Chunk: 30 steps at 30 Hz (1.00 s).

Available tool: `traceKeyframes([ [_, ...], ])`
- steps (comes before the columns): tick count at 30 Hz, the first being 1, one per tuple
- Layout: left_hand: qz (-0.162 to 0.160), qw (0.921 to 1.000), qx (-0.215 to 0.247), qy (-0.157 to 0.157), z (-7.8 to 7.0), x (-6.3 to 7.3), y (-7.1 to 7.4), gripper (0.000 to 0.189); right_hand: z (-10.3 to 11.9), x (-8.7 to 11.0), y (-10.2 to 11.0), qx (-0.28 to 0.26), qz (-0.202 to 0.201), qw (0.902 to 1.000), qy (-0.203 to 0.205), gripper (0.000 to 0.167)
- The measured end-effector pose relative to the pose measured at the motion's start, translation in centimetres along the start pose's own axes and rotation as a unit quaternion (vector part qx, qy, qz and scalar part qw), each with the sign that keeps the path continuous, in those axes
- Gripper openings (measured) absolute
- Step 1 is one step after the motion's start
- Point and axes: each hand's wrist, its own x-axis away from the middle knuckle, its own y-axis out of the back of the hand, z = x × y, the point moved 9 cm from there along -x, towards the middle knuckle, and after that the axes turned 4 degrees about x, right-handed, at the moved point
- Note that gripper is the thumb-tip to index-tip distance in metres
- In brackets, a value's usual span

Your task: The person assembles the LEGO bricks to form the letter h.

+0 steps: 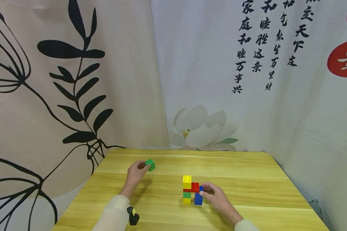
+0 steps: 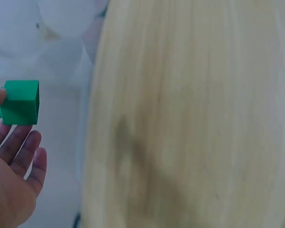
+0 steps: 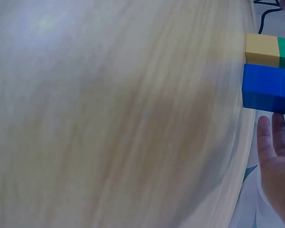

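Note:
My left hand (image 1: 136, 175) pinches a green toy building brick (image 1: 150, 165), studs up, above the far left part of the table. In the left wrist view the thumb lies on this brick (image 2: 20, 102), with the other fingers partly bent below it. A small brick structure stands in front of my right hand (image 1: 218, 195). Its left column has yellow, green, red and a yellow top brick (image 1: 187, 182). A red brick (image 1: 195, 186) spans towards the blue bricks (image 1: 198, 199) on the right. The right thumb and forefinger hold the upper blue brick; the wrist view shows fingers beside the blue side.
The wooden table (image 1: 248, 173) reaches back to a printed cloth wall (image 1: 202, 80) with plants and writing. A black device (image 1: 132, 215) sits on the left wrist. The table's right edge slopes down beside the cloth.

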Motion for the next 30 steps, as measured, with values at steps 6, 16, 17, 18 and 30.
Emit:
traceKeyframes([
  [6,0.033,0.9987,0.022,-0.033,-3.2,0.3,-2.5,0.037,0.0,0.0,0.0,-0.013,0.001,0.9999,0.000,0.039],
  [16,0.121,0.9881,0.060,-0.074,-8.0,1.8,-6.4,0.036,0.1,0.1,0.1,-0.023,0.005,0.9997,0.007,0.040],
  [17,0.131,0.9865,0.060,-0.077,-8.5,2.0,-6.8,0.036,0.1,0.1,0.1,-0.023,0.006,0.9997,0.008,0.040],
  [18,0.143,0.9844,0.064,-0.080,-8.9,2.2,-7.2,0.036,0.1,0.1,0.1,-0.023,0.006,0.9997,0.008,0.040],
  [30,0.245,0.9606,0.051,-0.121,-12.1,5.1,-11.0,0.027,0.0,0.0,0.1,-0.005,0.003,1.0000,0.002,0.038],
])
